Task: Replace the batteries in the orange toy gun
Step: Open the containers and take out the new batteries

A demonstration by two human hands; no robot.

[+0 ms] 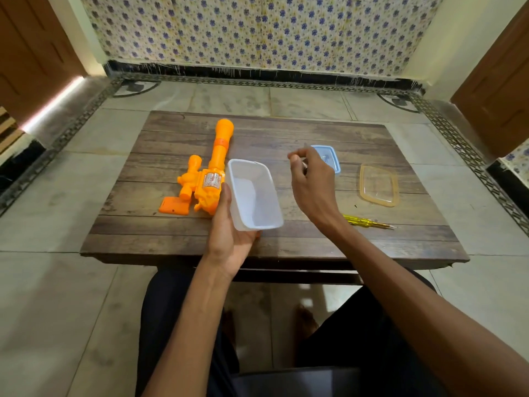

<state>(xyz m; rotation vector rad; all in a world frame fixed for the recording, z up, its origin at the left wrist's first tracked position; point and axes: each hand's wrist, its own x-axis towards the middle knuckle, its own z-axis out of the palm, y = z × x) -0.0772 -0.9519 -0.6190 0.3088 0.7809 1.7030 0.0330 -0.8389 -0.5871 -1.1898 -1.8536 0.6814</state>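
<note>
You look to be at the battery-fetching step: your left hand [229,233] grips an empty-looking clear tub [254,196] just right of the orange toy gun [210,173], while your right hand [310,181], farther right, pinches something small — I cannot tell what. Next you need to bring it to the gun's battery bay, its orange cover [174,206] lying loose at the gun's near-left. The gun lies on a low wooden table [286,133] — tiled floor around, floral wall beyond.
</note>
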